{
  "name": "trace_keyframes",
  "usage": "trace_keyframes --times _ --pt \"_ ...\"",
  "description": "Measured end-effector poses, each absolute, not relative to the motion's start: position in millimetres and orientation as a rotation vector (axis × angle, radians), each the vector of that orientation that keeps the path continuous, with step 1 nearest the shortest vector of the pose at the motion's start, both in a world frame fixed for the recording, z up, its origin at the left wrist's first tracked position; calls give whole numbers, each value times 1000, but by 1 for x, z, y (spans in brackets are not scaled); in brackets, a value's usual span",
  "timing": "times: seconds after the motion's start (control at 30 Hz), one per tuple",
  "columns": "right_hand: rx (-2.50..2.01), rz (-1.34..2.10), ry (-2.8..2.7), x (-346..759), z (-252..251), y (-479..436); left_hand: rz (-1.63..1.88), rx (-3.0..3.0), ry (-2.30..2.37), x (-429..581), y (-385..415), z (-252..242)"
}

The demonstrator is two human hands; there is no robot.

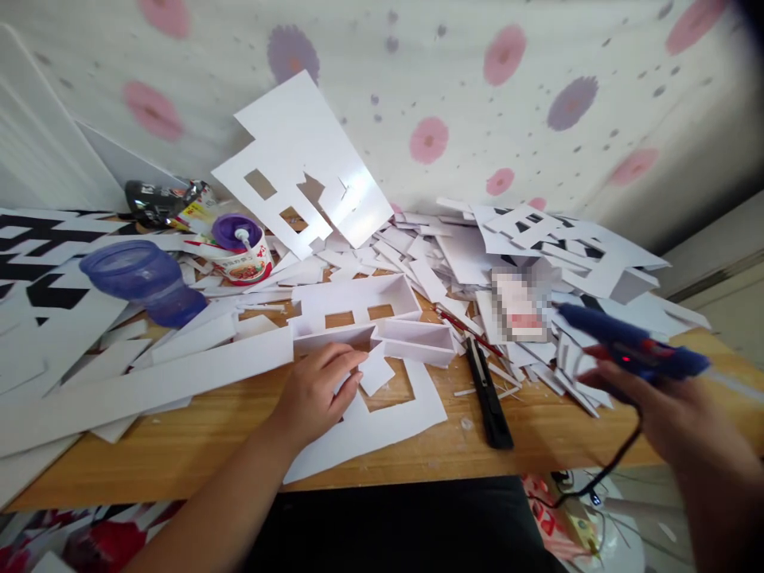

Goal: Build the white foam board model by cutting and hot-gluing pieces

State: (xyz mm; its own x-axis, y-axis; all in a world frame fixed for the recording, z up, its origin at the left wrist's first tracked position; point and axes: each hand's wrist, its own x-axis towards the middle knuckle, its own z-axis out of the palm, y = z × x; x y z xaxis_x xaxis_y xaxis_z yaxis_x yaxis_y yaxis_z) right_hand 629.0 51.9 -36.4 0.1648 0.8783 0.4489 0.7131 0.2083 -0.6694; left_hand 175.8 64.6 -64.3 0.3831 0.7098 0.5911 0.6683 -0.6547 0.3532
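My left hand [319, 394] reaches over the table with thumb and index finger pinching the edge of a small white board piece [378, 374]. Right behind those fingers stands a white box-like board model [352, 298] with square window cutouts and a narrow side compartment. Beneath the hand lies a flat white board [418, 410] with a cutout. Over at the right, my right hand [668, 406] is wrapped around a blue glue gun [633, 342], its nozzle pointing left and a small red light glowing. The gun is held above the table, apart from the model.
A black utility knife [488, 390] lies right of the model. White board scraps [418, 255] pile up behind it. At left are a blue-purple plastic cup [143, 278] and a paper food tub [244, 259]. The gun's cord [602, 469] hangs over the table's front edge.
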Motion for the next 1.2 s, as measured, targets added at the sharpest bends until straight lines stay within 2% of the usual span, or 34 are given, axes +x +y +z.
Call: trace_keyframes --times 0.07,0.2,0.3,0.57,0.8,1.2 --pt "-1476 712 -1540 576 -27 49 1152 2565 1258 175 64 -63" --pt "-1463 1104 -1533 489 -19 42 1209 2561 1195 175 63 -60" --pt "-1455 1235 -1495 458 -26 43 1234 2560 1157 176 63 -59" --pt "-1472 1248 -1477 446 -36 50 1269 2555 1123 176 64 -61" --pt "-1571 1073 -1661 445 -36 53 1302 2537 1118 176 65 -60" --pt "-1581 1117 -1673 446 -46 55 1270 2546 1133 176 64 -59"
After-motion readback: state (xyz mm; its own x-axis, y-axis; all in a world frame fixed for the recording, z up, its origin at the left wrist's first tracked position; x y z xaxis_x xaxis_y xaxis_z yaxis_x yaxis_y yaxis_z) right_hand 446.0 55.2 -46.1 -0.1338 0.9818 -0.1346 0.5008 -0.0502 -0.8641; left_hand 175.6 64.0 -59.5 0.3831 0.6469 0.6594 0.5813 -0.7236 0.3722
